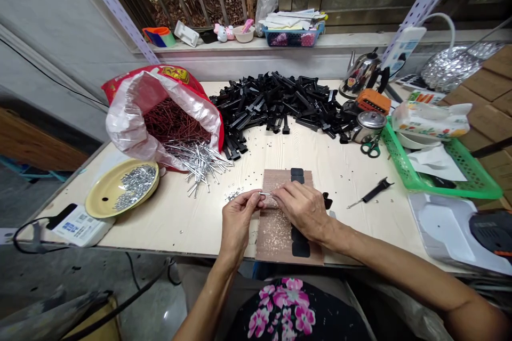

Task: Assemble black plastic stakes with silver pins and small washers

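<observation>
A thin silver metal rod [264, 193] spans the gap between my two hands over a piece of brown cardboard [272, 245]. My left hand [239, 216] pinches its left end between thumb and fingertips. At the other end, the bent fingers of my right hand [306, 210] close on it. Dark rounded pads [300, 249] run along the cardboard's right side, partly covered by my right hand. Pale specks are scattered over the cardboard. Beyond my right hand a small black part [327, 200] shows; I cannot tell whether it is held. Tiny metal pieces [234, 194] lie beside my left hand.
A red-and-white sack [128, 117] spills silver rods [204, 162]. Black plastic parts [276, 98] are heaped at the back. Left stands a yellow bowl [96, 192] of small metal pieces. Rightward are a screwdriver-like tool [374, 192], scissors [370, 149], kettle [362, 74] and green basket [476, 189].
</observation>
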{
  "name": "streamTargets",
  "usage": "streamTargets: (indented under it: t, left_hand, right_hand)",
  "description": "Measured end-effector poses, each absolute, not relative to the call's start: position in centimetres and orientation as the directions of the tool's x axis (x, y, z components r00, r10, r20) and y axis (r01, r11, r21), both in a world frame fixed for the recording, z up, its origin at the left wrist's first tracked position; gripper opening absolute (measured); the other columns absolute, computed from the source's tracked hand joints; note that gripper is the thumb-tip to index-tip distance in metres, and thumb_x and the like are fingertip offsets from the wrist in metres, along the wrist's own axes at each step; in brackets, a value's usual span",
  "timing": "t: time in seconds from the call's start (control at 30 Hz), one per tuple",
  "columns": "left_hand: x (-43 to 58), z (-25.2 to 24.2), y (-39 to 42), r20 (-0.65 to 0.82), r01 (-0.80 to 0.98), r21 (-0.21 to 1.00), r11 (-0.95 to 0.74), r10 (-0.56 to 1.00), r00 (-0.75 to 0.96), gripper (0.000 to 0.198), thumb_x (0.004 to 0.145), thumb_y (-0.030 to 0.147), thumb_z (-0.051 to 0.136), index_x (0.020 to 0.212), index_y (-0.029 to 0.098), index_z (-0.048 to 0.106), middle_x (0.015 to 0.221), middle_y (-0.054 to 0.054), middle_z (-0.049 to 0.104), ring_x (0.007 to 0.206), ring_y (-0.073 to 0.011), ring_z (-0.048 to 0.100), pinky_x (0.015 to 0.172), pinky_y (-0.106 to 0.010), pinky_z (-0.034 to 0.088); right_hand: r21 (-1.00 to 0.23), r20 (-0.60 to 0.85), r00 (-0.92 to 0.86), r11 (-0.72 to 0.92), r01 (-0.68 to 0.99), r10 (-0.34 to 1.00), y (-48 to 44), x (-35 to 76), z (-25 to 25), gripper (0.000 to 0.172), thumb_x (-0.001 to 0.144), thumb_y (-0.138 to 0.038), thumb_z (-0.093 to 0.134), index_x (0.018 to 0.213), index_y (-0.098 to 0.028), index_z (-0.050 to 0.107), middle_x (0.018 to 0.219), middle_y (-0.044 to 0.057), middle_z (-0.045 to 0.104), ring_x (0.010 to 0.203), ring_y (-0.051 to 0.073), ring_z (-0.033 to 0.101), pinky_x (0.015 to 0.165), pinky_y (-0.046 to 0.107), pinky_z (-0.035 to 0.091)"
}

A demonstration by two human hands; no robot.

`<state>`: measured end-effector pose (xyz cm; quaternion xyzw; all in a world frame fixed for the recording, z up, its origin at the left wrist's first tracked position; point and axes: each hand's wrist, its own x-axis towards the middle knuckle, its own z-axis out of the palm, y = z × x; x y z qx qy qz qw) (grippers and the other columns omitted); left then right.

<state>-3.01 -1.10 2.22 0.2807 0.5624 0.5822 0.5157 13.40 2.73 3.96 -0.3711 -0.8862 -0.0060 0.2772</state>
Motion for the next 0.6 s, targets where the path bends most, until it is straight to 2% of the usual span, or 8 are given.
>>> streamTargets:
  t: [0.27, 0.4, 0.47, 0.6]
  left_hand:
    - [-2.8, 1.9, -0.7, -0.294, -0.350, 0.918, 0.188, 0.913, -0.283, 0.029, 0.067, 0.031, 0.076, 0.086, 0.011, 0.070, 0.071, -0.003, 0.069, 0.061, -0.0113, 0.063, 0.067, -0.025, 0.052]
    - [-2.9, 2.0, -0.5, -0.323, -0.385, 0.898, 0.213, 0.913, -0.248, 0.029, 0.066, 0.031, 0.078, 0.085, 0.010, 0.070, 0.072, -0.004, 0.070, 0.060, -0.0108, 0.062, 0.067, -0.025, 0.052]
    - [-2.8, 2.0, -0.4, -0.340, -0.413, 0.882, 0.227, 0.913, -0.225, 0.029, 0.064, 0.030, 0.078, 0.084, 0.010, 0.070, 0.070, -0.004, 0.070, 0.059, -0.0104, 0.062, 0.068, -0.025, 0.052]
    - [-2.8, 2.0, -0.5, -0.343, -0.400, 0.886, 0.236, 0.912, -0.223, 0.028, 0.065, 0.029, 0.078, 0.084, 0.010, 0.069, 0.072, -0.004, 0.070, 0.060, -0.0107, 0.062, 0.068, -0.025, 0.052]
  right_hand:
    - [-0.195, 0.479, -0.552, 0.696, 0.691, 0.682, 2.8, 13.2, 3.3, 0.022, 0.095, -0.021, 0.044, 0.083, -0.017, 0.062, 0.074, 0.002, 0.062, 0.070, 0.015, 0.054, 0.063, 0.029, 0.034]
    - [-0.352, 0.387, -0.544, 0.665, 0.659, 0.744, 3.0, 13.3, 3.0, 0.022, 0.096, -0.026, 0.041, 0.089, -0.016, 0.060, 0.080, 0.003, 0.062, 0.071, 0.013, 0.056, 0.064, 0.025, 0.038]
    - [-0.392, 0.381, -0.554, 0.672, 0.628, 0.740, 3.0, 13.3, 2.8, 0.019, 0.096, -0.026, 0.042, 0.096, -0.016, 0.059, 0.086, 0.003, 0.062, 0.073, 0.012, 0.057, 0.065, 0.023, 0.039]
    - [-0.330, 0.400, -0.571, 0.694, 0.640, 0.717, 3.2, 13.4, 2.6, 0.023, 0.097, -0.024, 0.039, 0.091, -0.017, 0.060, 0.082, 0.005, 0.061, 0.073, 0.013, 0.057, 0.066, 0.025, 0.040]
